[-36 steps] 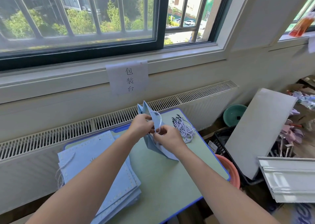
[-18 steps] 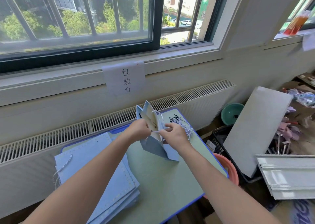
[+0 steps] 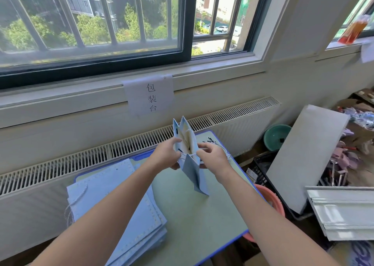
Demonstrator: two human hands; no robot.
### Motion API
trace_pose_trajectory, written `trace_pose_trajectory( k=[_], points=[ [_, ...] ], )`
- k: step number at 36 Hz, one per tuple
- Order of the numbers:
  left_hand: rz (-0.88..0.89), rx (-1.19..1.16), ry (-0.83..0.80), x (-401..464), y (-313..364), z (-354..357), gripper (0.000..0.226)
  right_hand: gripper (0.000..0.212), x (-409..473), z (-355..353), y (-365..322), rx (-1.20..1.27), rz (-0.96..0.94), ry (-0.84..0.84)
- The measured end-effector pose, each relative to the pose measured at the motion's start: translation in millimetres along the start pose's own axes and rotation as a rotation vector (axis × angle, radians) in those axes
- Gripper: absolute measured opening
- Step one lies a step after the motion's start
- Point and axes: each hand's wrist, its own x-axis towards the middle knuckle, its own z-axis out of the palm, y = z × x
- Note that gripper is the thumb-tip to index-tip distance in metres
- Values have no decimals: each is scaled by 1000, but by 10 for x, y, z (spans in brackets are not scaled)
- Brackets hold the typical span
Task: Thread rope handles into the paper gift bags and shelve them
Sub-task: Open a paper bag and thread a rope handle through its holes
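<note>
Gift bag (image 3: 189, 154) stands open-mouthed between both hands, left grip (image 3: 168, 154) and right grip (image 3: 212, 156) each pinching its rim.

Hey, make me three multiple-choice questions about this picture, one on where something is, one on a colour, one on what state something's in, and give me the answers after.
1. Where does the stack of flat bags lie?
A. On the table's left part
B. On the windowsill
C. In the black crate

2. What colour is the basin on the floor by the radiator?
A. Yellow
B. Green
C. White

3. What state is the gift bag in?
A. Lying flat, untouched
B. Held up with its mouth spread
C. Torn in half

Answers:
1 A, the stack rests on the table beside the left forearm.
2 B, the basin is plainly teal green.
3 B, the left hand and right hand grip its sides and the pale inside shows.
</note>
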Motion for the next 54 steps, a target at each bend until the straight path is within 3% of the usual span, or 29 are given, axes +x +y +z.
trace_pose_trajectory(
  k=[5,10,14,17,23,33,36,40,45,47,49,54],
  points=[
    [75,-49,68,-59,136,-31,43,26,36,-27,-27,143,14,-13],
    [163,51,150,-103,211,-46,37,4,100,-33,-39,523,110,26],
    [152,112,168,-88,158,-58,44,14,197,-23,-27,792,180,144],
    [131,146,176,-59,107,-51,46,21,231,-55,-40,979,261,141],
    [102,161,182,-44,45,-45,48,12,259,-80,20,522,230,94],
    [-24,-96,250,22,-72,-156,48,23,235,-95,135,780,337,275],
    [-31,-123,258,12,-71,-171,47,20,248,-98,200,677,351,276],
    [-9,-123,241,-16,-57,-169,46,17,275,-113,252,332,340,220],
    [98,-92,215,-73,11,-138,42,21,308,-109,144,-403,112,200],
    [126,-73,208,-97,55,-123,40,23,302,-95,36,-425,-41,239],
    [146,-70,198,-109,88,-105,35,28,281,-46,-97,-320,-123,155],
    [173,-120,184,-86,137,-26,22,20,247,71,-227,-379,-140,-4]
  ],
)
